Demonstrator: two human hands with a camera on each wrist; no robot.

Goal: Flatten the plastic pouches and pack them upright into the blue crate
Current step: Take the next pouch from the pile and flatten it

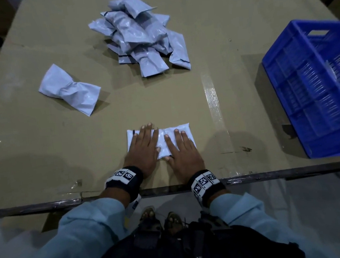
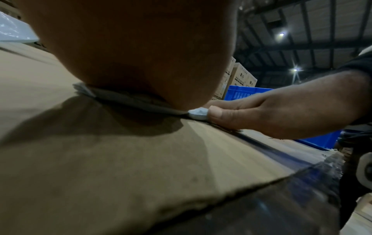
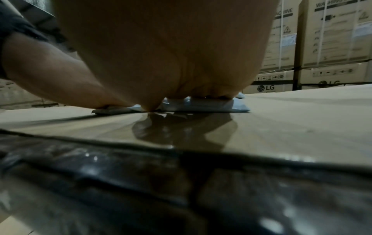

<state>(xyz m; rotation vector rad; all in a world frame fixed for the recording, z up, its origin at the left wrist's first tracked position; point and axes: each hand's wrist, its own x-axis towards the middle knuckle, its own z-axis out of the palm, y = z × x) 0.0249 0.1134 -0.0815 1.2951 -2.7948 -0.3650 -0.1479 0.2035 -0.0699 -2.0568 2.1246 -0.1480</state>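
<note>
A pale grey plastic pouch (image 1: 162, 139) lies flat on the cardboard-covered table near its front edge. My left hand (image 1: 143, 146) presses its left half with straight fingers, and my right hand (image 1: 180, 148) presses its right half the same way. In the left wrist view the pouch (image 2: 198, 113) shows as a thin edge under my left palm (image 2: 130, 47), beside the thumb of my right hand (image 2: 281, 111). In the right wrist view the pouch (image 3: 211, 105) is squashed under my right palm (image 3: 171, 47). The blue crate (image 1: 315, 86) stands at the right.
A heap of several crumpled grey pouches (image 1: 140, 37) sits at the back centre. One twisted pouch (image 1: 69, 90) lies alone at the left. A clear tape strip (image 1: 212, 101) runs along the cardboard. Stacked cartons (image 3: 314, 47) stand beyond the table.
</note>
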